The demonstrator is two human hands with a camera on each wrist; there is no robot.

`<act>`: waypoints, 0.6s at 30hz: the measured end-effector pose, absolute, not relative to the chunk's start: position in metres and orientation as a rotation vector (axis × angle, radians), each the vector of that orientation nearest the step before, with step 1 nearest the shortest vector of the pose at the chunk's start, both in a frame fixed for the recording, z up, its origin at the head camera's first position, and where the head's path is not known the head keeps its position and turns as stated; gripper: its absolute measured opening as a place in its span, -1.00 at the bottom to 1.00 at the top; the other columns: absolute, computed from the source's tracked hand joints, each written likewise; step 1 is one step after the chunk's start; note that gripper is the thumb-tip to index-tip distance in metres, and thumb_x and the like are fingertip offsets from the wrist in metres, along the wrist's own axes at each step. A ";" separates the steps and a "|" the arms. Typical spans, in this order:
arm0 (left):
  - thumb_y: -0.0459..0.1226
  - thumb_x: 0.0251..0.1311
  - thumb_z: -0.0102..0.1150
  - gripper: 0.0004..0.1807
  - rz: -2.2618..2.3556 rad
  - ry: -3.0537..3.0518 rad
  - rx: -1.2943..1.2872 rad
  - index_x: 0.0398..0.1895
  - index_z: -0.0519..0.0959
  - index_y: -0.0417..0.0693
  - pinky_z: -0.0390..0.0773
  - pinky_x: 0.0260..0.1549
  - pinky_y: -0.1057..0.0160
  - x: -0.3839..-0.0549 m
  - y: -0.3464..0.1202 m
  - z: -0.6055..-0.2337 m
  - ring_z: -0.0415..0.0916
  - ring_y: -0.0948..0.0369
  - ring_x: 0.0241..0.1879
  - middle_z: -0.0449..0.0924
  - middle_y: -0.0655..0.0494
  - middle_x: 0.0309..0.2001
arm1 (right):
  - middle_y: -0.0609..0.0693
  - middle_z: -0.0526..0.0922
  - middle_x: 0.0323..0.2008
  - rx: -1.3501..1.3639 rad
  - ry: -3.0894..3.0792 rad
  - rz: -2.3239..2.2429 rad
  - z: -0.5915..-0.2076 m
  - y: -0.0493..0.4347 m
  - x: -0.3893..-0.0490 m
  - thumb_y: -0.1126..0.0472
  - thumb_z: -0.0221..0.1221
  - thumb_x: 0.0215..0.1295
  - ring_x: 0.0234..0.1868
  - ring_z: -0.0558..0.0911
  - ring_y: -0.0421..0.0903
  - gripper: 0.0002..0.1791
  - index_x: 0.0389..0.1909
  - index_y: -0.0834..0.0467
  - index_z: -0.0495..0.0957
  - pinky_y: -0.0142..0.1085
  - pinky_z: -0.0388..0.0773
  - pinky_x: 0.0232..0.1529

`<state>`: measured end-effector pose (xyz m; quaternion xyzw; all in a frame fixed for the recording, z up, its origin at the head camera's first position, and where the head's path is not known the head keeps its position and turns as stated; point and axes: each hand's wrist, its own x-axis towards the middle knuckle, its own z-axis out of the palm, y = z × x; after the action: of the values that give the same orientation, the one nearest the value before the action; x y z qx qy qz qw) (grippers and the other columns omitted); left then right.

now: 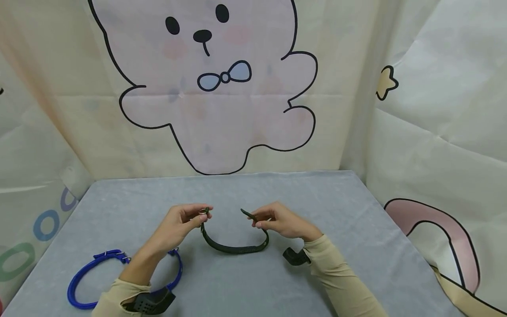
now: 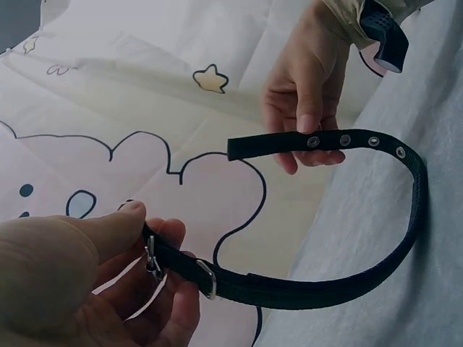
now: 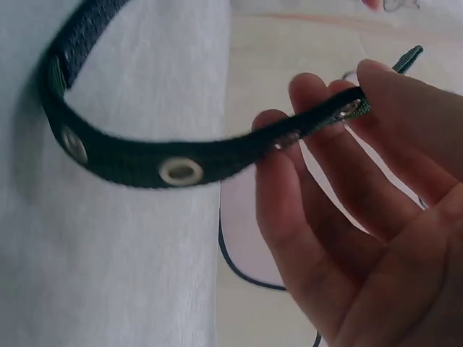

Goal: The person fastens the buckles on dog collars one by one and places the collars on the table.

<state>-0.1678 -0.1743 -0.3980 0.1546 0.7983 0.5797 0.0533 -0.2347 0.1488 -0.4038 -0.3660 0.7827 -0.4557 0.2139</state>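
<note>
A dark green pet collar (image 1: 235, 249) hangs in a U between both hands, above the cloth. My left hand (image 1: 183, 223) pinches its buckle end, where a metal buckle (image 2: 153, 258) and a metal loop (image 2: 207, 279) show in the left wrist view. The other end is held by my right hand (image 1: 283, 220), thumb against fingers, with the strap's tip poking out past them. Metal eyelets (image 3: 181, 171) line that part of the strap in the right wrist view. A blue collar (image 1: 75, 288) lies on the cloth, partly hidden behind the left forearm.
A grey cloth (image 1: 237, 290) covers the table. Behind it hangs a pale curtain (image 1: 344, 26) with a cartoon bear, and more printed curtains stand at both sides. Black wrist devices (image 1: 295, 256) are worn at both sleeves.
</note>
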 end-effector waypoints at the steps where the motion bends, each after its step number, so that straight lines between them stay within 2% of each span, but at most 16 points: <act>1: -0.20 0.49 0.09 -0.62 1.770 2.429 0.469 0.26 0.57 -0.15 0.59 -0.02 0.39 -0.168 -0.173 -0.398 0.63 0.38 -0.03 0.71 -0.12 0.04 | 0.39 0.70 -0.03 -1.028 2.181 -1.253 -0.404 0.147 -0.233 0.31 0.17 0.45 0.02 0.67 0.33 -0.69 0.14 0.33 0.61 -0.43 0.60 -0.04; 7: -0.20 0.47 0.11 -0.61 1.846 2.391 0.427 0.21 0.59 -0.24 0.60 -0.04 0.39 -0.169 -0.167 -0.401 0.65 0.41 -0.07 0.73 -0.17 0.00 | 0.37 0.71 -0.01 -1.030 2.193 -1.239 -0.403 0.136 -0.225 0.31 0.16 0.45 0.05 0.68 0.32 -0.67 0.13 0.41 0.59 -0.46 0.58 -0.05; 9: -0.20 0.47 0.12 -0.63 1.870 2.388 0.421 0.16 0.61 -0.28 0.61 -0.06 0.39 -0.170 -0.165 -0.403 0.65 0.40 -0.09 0.75 -0.10 -0.04 | 0.37 0.71 -0.01 -1.022 2.190 -1.247 -0.402 0.133 -0.223 0.32 0.16 0.45 0.05 0.69 0.31 -0.68 0.11 0.43 0.59 -0.46 0.58 -0.05; 13: -0.22 0.46 0.13 -0.66 1.892 2.426 0.420 0.10 0.64 -0.31 0.60 -0.11 0.39 -0.171 -0.160 -0.405 0.62 0.38 -0.15 0.76 0.14 -0.17 | 0.33 0.73 -0.06 -1.055 2.220 -1.234 -0.404 0.129 -0.221 0.28 0.19 0.44 -0.04 0.72 0.18 -0.71 0.04 0.39 0.63 -0.43 0.59 -0.09; 16: -0.25 0.45 0.14 -0.67 1.870 2.497 0.429 0.09 0.65 -0.31 0.59 -0.14 0.40 -0.169 -0.157 -0.406 0.60 0.38 -0.19 0.75 0.10 -0.23 | 0.30 0.74 -0.10 -1.085 2.261 -1.219 -0.406 0.126 -0.220 0.25 0.21 0.43 -0.11 0.73 0.03 -0.73 0.01 0.34 0.65 -0.40 0.60 -0.13; 18: -0.26 0.44 0.14 -0.68 1.840 2.551 0.446 0.09 0.66 -0.31 0.59 -0.17 0.40 -0.168 -0.155 -0.406 0.60 0.38 -0.21 0.75 -0.02 -0.23 | 0.28 0.75 -0.11 -1.083 2.272 -1.226 -0.406 0.124 -0.219 0.24 0.22 0.42 -0.12 0.73 -0.01 -0.74 0.02 0.30 0.66 -0.40 0.61 -0.14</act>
<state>-0.1679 -0.1549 -0.4062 0.1403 0.8029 0.5791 -0.0176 -0.2192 0.1239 -0.4057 -0.3811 0.7997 -0.4316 0.1703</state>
